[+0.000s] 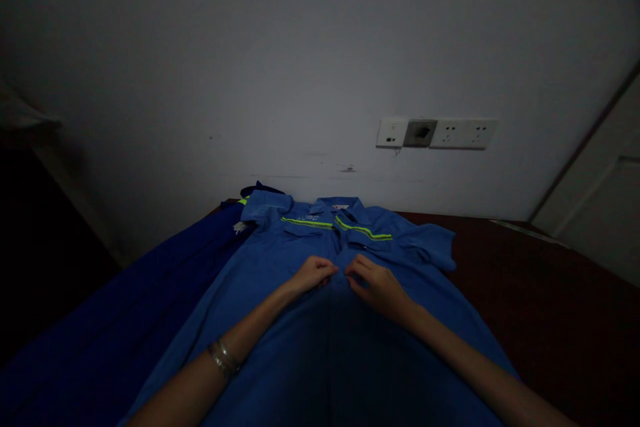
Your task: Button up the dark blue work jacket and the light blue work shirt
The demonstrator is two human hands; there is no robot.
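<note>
A blue short-sleeved work shirt [270,320] lies spread out face up, its collar toward the wall and yellow-green stripes across the chest. At the middle of its front, my left hand [315,272] is closed in a pinch at the placket edge. Facing it, my right hand [374,280] has its thumb and fingers drawn together at the other side of the front opening. A small gap separates the two hands. Whatever is between the fingertips is too small and dark to make out.
Darker blue clothing [145,307] lies to the left, partly under the shirt. The dark red tabletop [530,280] shows on the right. Behind stands a pale wall with a row of sockets [463,134]. A white door or panel [605,200] is at far right.
</note>
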